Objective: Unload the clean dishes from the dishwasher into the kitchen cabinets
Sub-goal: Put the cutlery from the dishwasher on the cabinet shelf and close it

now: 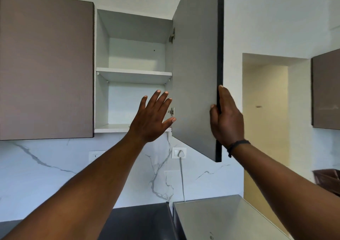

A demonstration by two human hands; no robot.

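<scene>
Grey laminate fronts the cabinet door (195,74), swung wide, and your right hand (227,118) grips its dark front edge, thumb on the inner face. Your left hand (152,116) is raised with fingers spread, holding nothing, in front of the lower compartment. Both shelves of the cabinet (133,72) look bare; no dishes or dishwasher are in view, so unloading seems barely begun. Let go carelessly and the door could swing back toward your head or your reaching arm.
</scene>
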